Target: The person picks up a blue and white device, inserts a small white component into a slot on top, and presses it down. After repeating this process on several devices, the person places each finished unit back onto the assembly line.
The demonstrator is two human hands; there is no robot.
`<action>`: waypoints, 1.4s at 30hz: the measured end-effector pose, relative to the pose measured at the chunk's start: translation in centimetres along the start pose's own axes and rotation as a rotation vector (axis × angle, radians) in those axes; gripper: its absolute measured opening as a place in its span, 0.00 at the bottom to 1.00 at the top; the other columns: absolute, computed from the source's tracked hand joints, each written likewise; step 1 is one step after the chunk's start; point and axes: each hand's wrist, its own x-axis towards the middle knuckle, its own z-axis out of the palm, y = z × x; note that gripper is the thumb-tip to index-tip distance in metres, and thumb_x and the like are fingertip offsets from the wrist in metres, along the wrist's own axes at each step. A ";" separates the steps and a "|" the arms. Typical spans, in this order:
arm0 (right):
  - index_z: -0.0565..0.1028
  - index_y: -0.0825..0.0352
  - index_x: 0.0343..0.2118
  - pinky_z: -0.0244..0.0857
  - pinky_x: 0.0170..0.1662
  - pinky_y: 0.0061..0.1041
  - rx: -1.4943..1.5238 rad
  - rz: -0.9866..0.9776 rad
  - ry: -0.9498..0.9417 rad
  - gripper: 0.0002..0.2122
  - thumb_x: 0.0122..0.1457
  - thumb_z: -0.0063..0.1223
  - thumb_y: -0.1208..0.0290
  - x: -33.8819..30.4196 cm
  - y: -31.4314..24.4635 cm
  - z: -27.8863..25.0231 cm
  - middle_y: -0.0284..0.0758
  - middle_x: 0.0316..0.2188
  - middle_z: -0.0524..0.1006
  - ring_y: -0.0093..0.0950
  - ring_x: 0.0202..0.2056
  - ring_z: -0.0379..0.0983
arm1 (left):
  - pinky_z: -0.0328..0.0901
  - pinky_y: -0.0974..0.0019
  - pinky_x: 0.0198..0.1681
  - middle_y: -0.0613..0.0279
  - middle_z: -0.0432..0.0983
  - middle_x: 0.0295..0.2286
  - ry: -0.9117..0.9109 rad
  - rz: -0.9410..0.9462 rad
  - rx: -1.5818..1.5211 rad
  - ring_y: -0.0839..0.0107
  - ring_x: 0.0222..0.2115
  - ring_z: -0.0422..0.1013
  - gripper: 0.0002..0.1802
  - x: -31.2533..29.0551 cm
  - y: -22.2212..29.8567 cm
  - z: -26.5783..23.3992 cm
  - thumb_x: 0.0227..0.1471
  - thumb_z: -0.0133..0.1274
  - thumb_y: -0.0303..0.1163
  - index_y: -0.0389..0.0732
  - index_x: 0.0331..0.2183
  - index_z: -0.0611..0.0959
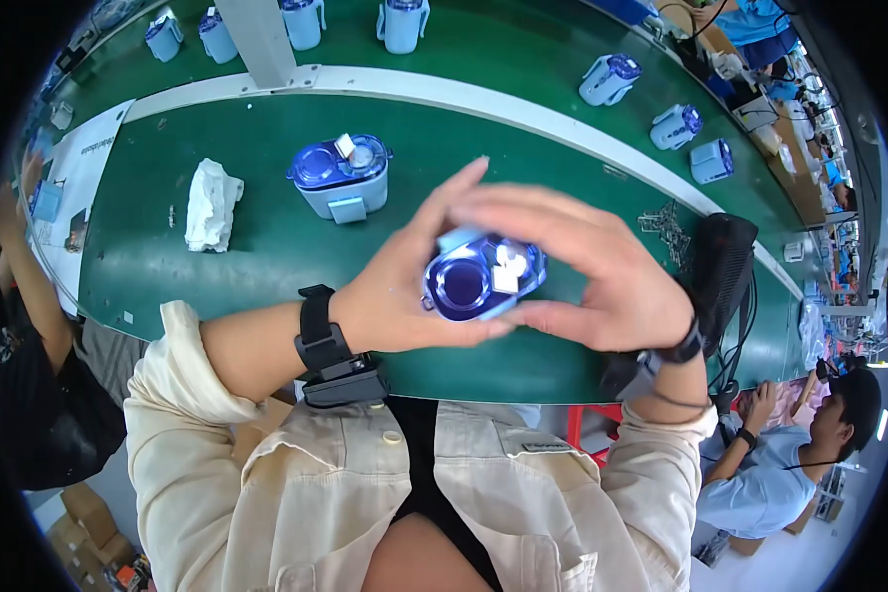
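Between my hands is a light-blue bottle point(461, 283) with a shiny dark-blue lid, its top facing me and a small white piece on the lid. My left hand point(390, 286) wraps it from the left. From the right, my right hand point(622, 281) curves round it, thumb at the near edge and fingers arched over the far side, slightly blurred. A second bottle of the same kind point(340, 178) stands upright on the green table point(266, 286), beyond my left hand. Left of that lies a crumpled white cloth or paper point(213, 206).
Several similar bottles point(403, 25) stand beyond a white metal rail point(405, 81). To the right are a black mesh-covered object point(725, 261) with cables and a pile of small metal parts point(667, 235). A white sheet point(87, 187) lies left. People sit at both sides.
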 end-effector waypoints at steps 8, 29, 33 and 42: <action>0.78 0.68 0.39 0.66 0.42 0.32 -0.622 -0.150 0.596 0.19 0.41 0.68 0.73 -1.8 -0.1 2.6 0.39 0.35 0.75 0.39 0.37 0.72 | 0.63 0.62 0.49 0.54 0.67 0.46 0.159 0.031 0.346 0.62 0.46 0.66 0.45 0.4 0.0 0.4 0.34 0.72 0.33 0.40 0.54 0.68; 0.79 0.73 0.32 0.63 0.32 0.20 -0.664 -0.024 0.707 0.07 0.48 0.61 0.84 -0.7 1.1 3.5 0.36 0.25 0.77 0.26 0.26 0.70 | 0.65 0.67 0.45 0.59 0.70 0.41 0.277 0.122 0.745 0.68 0.41 0.69 0.40 0.5 -0.4 0.1 0.34 0.73 0.31 0.39 0.50 0.70; 0.80 0.73 0.33 0.63 0.32 0.20 -0.737 -0.012 0.698 0.08 0.47 0.61 0.84 -0.6 1.1 4.5 0.36 0.25 0.77 0.26 0.26 0.70 | 0.64 0.67 0.41 0.55 0.73 0.36 0.177 0.119 1.062 0.61 0.36 0.71 0.35 1.1 2.5 0.0 0.33 0.69 0.27 0.36 0.46 0.73; 0.80 0.73 0.35 0.64 0.33 0.20 -0.566 0.145 0.643 0.08 0.50 0.60 0.82 -1.4 1.9 6.2 0.36 0.28 0.77 0.26 0.29 0.71 | 0.64 0.67 0.41 0.54 0.72 0.36 0.186 0.094 1.116 0.60 0.36 0.70 0.33 0.9 2.0 1.0 0.33 0.68 0.26 0.37 0.45 0.75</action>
